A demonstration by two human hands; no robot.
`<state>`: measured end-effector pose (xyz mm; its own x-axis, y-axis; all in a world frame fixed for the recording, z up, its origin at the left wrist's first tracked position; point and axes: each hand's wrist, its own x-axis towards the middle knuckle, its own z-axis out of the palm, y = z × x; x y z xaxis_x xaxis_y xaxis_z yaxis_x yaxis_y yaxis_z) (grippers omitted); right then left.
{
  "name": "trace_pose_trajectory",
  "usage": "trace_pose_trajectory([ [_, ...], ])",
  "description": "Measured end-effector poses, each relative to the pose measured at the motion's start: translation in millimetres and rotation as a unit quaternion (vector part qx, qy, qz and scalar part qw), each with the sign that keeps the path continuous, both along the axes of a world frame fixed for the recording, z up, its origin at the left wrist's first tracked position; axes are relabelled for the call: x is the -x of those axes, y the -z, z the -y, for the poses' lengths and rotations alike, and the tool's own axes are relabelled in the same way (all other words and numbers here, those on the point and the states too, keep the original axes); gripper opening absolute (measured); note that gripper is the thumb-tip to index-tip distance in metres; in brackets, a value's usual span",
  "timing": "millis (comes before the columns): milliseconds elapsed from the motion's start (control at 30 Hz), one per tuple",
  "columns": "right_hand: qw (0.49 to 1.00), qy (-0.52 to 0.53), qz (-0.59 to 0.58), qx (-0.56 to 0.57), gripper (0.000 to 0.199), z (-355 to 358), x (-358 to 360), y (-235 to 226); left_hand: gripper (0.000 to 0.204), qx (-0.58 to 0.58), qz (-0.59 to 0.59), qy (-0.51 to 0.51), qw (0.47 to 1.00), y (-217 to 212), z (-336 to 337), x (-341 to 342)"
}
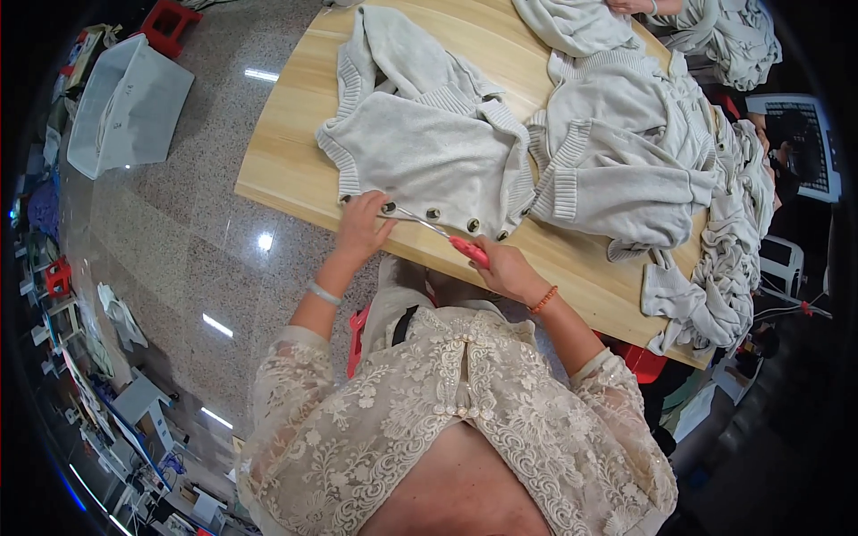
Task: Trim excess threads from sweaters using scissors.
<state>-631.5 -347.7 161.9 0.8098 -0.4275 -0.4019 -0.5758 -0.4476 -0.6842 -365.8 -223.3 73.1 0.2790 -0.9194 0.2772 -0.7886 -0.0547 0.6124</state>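
Note:
A light grey knit cardigan (411,156) lies spread on the wooden table in front of me. Several dark round buttons (433,214) run along its near edge. My left hand (360,225) pinches that edge close to a button at the left end. In my right hand (511,271) is a red-handled tool (468,251) with a thin metal shaft, gripped by the handle. Its shaft points left along the buttons, and the tip reaches close to my left fingers. Whether it is a pair of scissors or another tool is unclear.
More grey cardigans (617,161) lie to the right on the table (286,152), with a long heap (728,259) at its right edge. Another person's hand (631,5) rests on knitwear at the far side. A white plastic bin (134,116) stands on the floor, left, near a red stool (168,27).

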Motion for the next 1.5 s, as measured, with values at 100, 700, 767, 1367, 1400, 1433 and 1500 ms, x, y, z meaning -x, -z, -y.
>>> trace_pose_trajectory([
  [100,0.998,0.015,-0.060,-0.005,0.030,5.2,6.0,-2.2,0.029,-0.048,-0.100,-0.007,0.994,18.7,11.4,1.5],
  [700,0.996,0.064,-0.061,0.021,0.020,-7.4,56.0,5.1,0.039,-0.060,-0.035,0.082,0.994,-2.8,48.8,58.4],
  [767,0.994,0.072,-0.076,0.025,0.020,-7.0,61.2,5.9,0.035,-0.171,-0.140,0.084,0.972,1.6,55.7,65.8],
  [1367,0.993,0.106,-0.054,-0.008,0.022,-12.4,107.3,-11.0,0.037,-0.058,-0.006,0.128,0.990,-25.6,71.2,102.4],
  [1400,0.991,0.123,-0.060,-0.003,0.021,-13.1,113.2,-11.7,0.038,-0.060,-0.073,0.135,0.986,-24.1,75.9,111.3],
  [1433,0.988,0.142,-0.068,0.003,0.020,-12.2,119.6,-12.0,0.035,-0.113,-0.107,0.172,0.973,-21.9,81.9,119.2],
  [1500,0.986,0.142,-0.088,0.011,0.020,-9.5,128.7,-10.8,0.032,-0.135,-0.092,0.174,0.971,0.6,79.7,124.6],
])
